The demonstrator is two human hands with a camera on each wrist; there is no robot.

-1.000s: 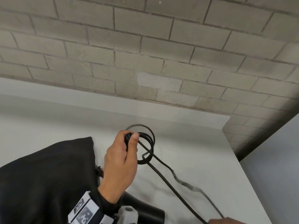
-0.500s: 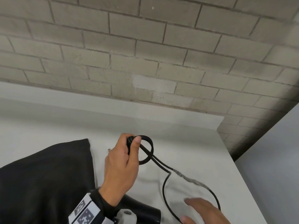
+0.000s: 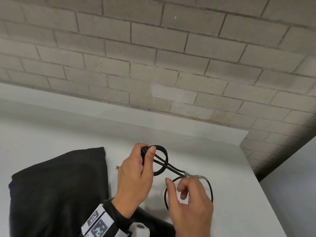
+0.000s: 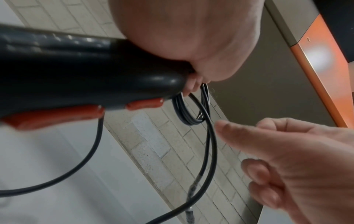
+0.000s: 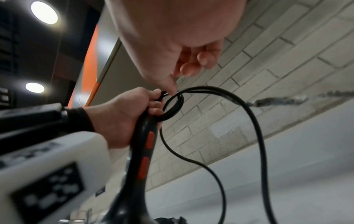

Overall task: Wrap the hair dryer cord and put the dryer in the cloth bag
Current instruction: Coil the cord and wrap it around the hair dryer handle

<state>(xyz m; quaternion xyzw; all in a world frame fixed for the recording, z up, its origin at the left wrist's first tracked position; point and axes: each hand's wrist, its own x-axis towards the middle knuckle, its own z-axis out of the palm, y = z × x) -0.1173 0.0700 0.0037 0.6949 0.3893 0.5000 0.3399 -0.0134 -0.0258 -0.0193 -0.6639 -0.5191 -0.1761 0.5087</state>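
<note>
My left hand (image 3: 136, 177) grips the end of the black hair dryer (image 5: 143, 144) handle, which has orange buttons, along with several small coils of its black cord (image 3: 162, 159). The dryer's body (image 3: 153, 223) pokes out below my left wrist. Loose cord runs from the coil into a wider loop around my right hand (image 3: 188, 199). That hand hovers just right of the coil with its index finger out, the other fingers loosely curled, and one fingertip (image 5: 172, 91) at the cord. The black cloth bag (image 3: 51, 194) lies flat to the left.
The white table (image 3: 230, 168) ends at a brick wall (image 3: 153, 65) behind and drops off at its right edge. A taped, rough stretch of the cord (image 3: 196, 177) lies by my right fingers. A white tracker with black markers (image 3: 99, 224) sits on my left wrist.
My right hand came up from the lower right edge toward the coil, and the loose cord went from a long straight run to a loop. My left hand kept its grip.
</note>
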